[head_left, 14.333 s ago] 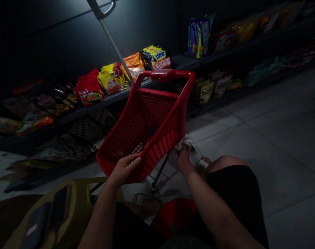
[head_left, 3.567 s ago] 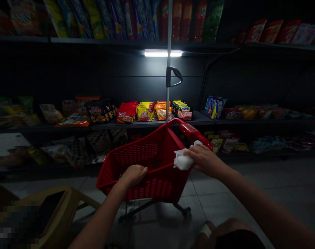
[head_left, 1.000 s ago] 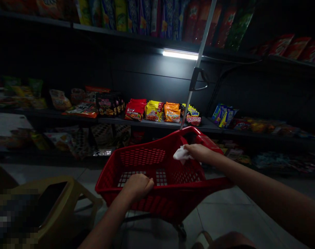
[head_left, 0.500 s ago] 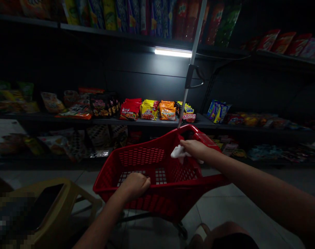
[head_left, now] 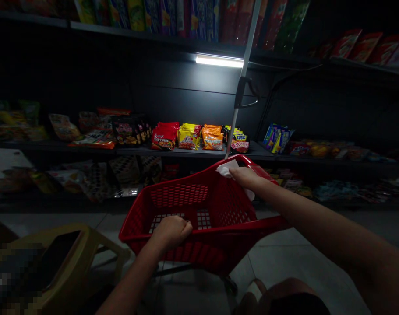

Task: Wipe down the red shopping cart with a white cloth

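Note:
A red plastic shopping cart [head_left: 182, 187] stands in front of me, its basket showing a grid floor. My left hand [head_left: 173, 231] is closed around the basket's near rim. In my right hand [head_left: 247, 176] is a white cloth or tissue [head_left: 227, 168], bunched under the fingers against the far rim near the handle end; I cannot tell which material it is. A loose end of it hangs below the hand. A grey metal pole [head_left: 241, 94] with a dark grip rises behind the cart's far corner.
Behind the cart, a dark shelf [head_left: 133, 152] carries red, yellow and orange snack packets [head_left: 213, 137]. A lamp [head_left: 219, 60] glows above them. To the left is a yellowish stool [head_left: 87, 245] with a phone [head_left: 59, 258] on it. My leg [head_left: 284, 288] shows below.
My right hand has moved up with the white cloth or tissue, from inside the basket to its far rim. The left hand keeps its hold on the near rim.

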Action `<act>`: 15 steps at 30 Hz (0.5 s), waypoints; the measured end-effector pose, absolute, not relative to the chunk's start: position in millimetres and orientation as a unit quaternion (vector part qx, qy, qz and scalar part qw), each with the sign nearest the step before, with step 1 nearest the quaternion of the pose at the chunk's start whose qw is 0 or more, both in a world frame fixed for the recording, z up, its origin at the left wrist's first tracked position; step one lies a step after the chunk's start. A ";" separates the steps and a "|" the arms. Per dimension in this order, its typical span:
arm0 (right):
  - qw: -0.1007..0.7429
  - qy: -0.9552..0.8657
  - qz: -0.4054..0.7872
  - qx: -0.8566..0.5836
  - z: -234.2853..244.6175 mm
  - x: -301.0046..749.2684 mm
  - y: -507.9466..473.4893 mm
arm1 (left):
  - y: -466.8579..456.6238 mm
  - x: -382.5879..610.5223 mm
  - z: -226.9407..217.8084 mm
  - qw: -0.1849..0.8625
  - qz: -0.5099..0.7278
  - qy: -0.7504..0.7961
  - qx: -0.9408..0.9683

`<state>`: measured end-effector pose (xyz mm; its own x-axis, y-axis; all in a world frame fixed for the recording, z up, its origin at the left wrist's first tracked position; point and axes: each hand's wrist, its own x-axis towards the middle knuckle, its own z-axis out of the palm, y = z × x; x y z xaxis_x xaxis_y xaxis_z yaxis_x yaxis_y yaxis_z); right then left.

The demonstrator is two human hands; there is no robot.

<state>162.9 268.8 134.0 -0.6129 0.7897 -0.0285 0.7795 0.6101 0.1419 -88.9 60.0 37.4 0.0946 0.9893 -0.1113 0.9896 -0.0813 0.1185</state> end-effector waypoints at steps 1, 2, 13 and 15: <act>0.046 0.897 0.058 0.436 135.0 168.0 262.8 | 59.7 -89.3 36.9 0.081 -0.001 0.670 0.738; 0.045 0.899 0.059 0.432 136.7 173.0 255.7 | 59.1 -89.7 36.3 0.080 0.001 0.666 0.741; 0.063 0.921 0.031 0.382 171.6 216.2 182.6 | 47.3 -88.5 38.5 0.082 0.010 0.646 0.759; 0.018 0.919 0.013 0.393 180.9 220.5 181.6 | 48.5 -89.2 38.0 0.078 0.011 0.642 0.762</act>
<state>220.5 181.6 180.9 -0.6900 0.7234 -0.0236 0.7225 0.6904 0.0374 -89.2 48.5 38.0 0.1746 0.9811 -0.0835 0.9778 -0.1628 0.1320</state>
